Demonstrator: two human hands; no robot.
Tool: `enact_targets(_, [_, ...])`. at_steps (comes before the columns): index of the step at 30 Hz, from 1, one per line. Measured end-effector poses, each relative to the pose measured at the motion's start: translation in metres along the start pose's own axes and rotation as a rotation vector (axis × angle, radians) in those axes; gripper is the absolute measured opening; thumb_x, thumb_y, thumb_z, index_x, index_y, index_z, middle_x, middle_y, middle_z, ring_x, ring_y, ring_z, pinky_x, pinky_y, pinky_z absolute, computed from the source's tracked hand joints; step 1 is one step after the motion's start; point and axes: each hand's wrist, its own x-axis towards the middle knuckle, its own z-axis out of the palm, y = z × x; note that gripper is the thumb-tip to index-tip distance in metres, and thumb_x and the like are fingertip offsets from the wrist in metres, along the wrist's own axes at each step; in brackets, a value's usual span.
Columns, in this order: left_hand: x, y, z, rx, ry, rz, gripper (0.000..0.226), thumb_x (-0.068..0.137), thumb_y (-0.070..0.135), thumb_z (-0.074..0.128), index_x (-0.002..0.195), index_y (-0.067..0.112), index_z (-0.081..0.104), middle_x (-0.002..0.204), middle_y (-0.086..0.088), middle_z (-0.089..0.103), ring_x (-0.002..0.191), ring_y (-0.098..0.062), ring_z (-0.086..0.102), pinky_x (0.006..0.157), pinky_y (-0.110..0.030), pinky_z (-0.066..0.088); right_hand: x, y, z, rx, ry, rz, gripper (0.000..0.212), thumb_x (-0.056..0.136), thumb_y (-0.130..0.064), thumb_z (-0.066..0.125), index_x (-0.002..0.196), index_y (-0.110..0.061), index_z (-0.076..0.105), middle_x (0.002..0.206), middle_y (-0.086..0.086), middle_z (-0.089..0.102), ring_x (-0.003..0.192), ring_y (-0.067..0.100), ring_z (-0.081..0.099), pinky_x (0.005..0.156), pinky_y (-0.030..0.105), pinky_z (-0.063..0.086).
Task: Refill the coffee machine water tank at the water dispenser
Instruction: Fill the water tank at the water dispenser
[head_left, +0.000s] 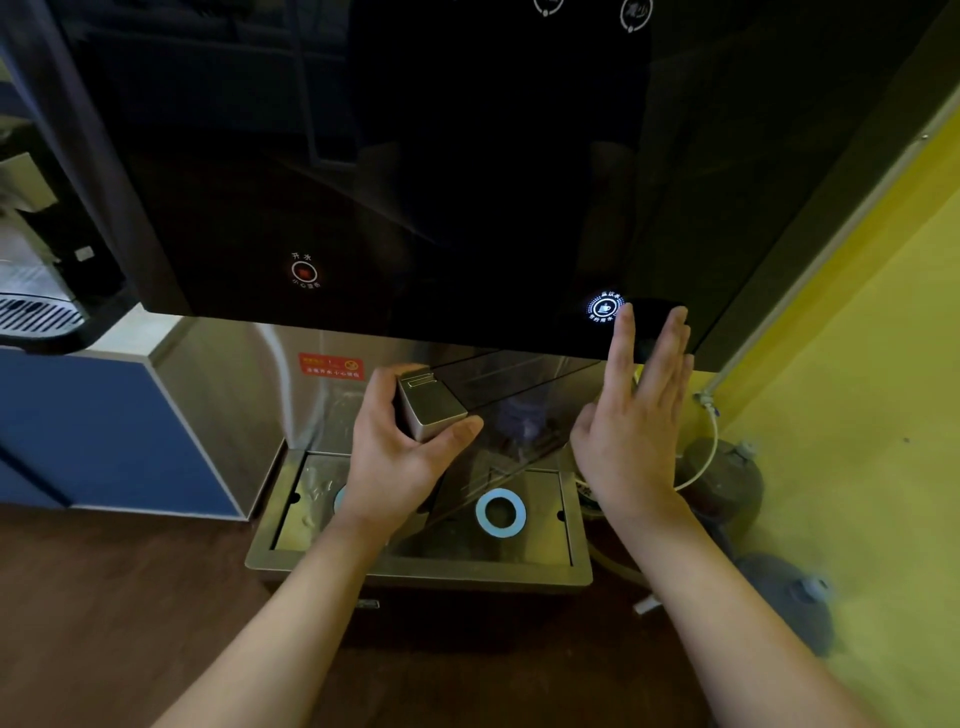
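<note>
I stand before a black glass-fronted water dispenser (467, 182). My left hand (400, 457) grips the silver handle end of the clear coffee machine water tank (519, 410), held under the dispenser's outlet recess, above the steel drip tray (415, 564). My right hand (634, 415) is flat with fingers apart, its index fingertip at the lit white water button (603, 307) on the lower right of the panel. A red hot-water button (304, 271) glows at the lower left.
A blue ring (500, 512) marks a cup spot in the tray. A coffee machine (36, 260) stands on a blue cabinet (104, 431) at the left. A yellow wall (857, 415) is close on the right, with a hose and dark round objects (727, 478) at its foot.
</note>
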Motion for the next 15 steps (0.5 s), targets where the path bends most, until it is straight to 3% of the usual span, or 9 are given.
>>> enact_targets(8, [-0.0010,0.0010,0.0016,-0.003,0.000,0.008,0.056,0.074,0.001,0.081,0.121,0.004,0.050,0.107,0.006,0.060,0.102,0.006,0.060,0.079,-0.005,0.046,-0.0007,0.0016,-0.0016,-0.002,0.000,0.001,0.095,0.081,-0.003,0.059,0.157,-0.015,0.004,0.161,0.028,-0.004,0.150,0.041,0.001,0.122,0.053,0.013])
enact_targets(15, [-0.0001,-0.0003,0.0013,-0.020,0.004,-0.033,0.055,0.074,0.013,0.084,0.118,0.013,0.051,0.103,-0.001,0.065,0.097,-0.015,0.067,0.077,-0.020,0.055,-0.0003,0.0022,-0.0001,-0.016,0.005,0.001,0.095,0.081,-0.003,0.058,0.157,-0.016,0.003,0.161,0.027,-0.005,0.151,0.040,-0.001,0.122,0.052,0.011])
